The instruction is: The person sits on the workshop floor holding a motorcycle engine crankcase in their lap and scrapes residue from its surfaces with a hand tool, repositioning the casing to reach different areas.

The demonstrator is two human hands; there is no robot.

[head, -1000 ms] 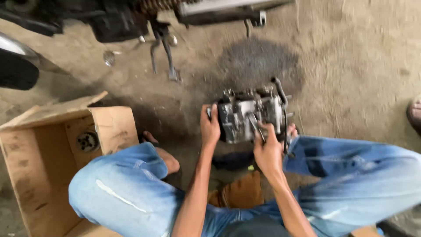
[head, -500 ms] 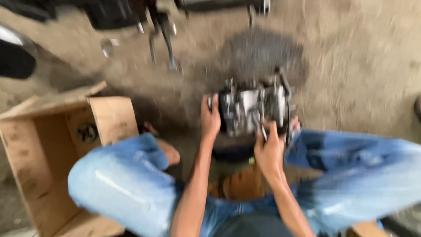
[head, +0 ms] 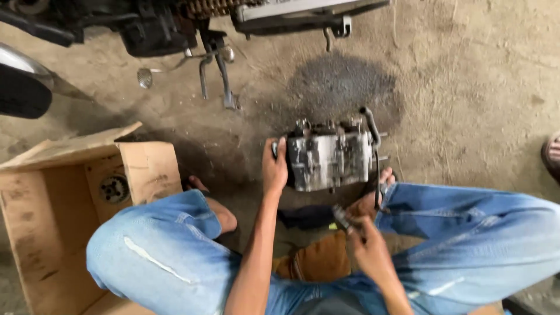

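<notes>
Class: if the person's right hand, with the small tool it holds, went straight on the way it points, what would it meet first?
Probably the underside of the grey engine block; the right hand and its small tool point up-left toward it, though depth is unclear.

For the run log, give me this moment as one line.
left hand: steadies engine block | right hand: holds small tool, off block | cardboard box: open, person's left
</notes>
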